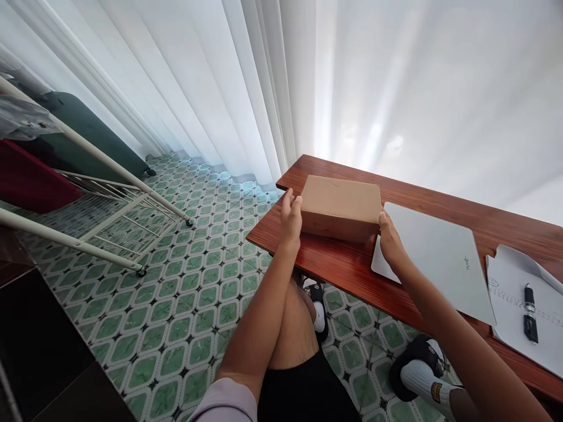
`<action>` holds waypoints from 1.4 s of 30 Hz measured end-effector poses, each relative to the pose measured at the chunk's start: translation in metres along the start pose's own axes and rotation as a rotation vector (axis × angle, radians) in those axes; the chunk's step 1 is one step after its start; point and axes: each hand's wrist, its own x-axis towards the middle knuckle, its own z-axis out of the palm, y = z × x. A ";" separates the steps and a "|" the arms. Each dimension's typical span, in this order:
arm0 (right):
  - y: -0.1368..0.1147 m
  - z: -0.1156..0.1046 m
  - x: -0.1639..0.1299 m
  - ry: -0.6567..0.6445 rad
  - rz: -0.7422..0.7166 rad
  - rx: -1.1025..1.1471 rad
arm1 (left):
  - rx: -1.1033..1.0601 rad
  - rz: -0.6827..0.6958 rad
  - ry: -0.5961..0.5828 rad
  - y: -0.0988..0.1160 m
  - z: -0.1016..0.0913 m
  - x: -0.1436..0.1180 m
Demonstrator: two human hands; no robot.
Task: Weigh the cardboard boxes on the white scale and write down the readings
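A closed brown cardboard box [341, 199] rests at the left part of the reddish wooden table [321, 256]. My left hand [291, 218] presses against its left end, fingers pointing up and the palm turned toward the box. At the opposite end, my right hand [390, 239] grips the near right corner, with the thumb at the top edge and the other fingers mostly hidden. Between them the two hands hold the box from its sides. Under my right wrist lies a flat silvery-white laptop [433, 258], lid closed, with small lettering on it.
Right of the laptop, a black pen [530, 313] lies on papers [505, 293] with handwriting. White curtains [211, 76] hang behind the table. At the left, a white wheeled metal rack [127, 205] stands on green tiles, with a dark green suitcase [83, 132] behind it.
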 end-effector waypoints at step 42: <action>-0.042 0.006 -0.006 -0.012 0.093 0.096 | -0.006 0.055 -0.058 0.003 -0.002 -0.003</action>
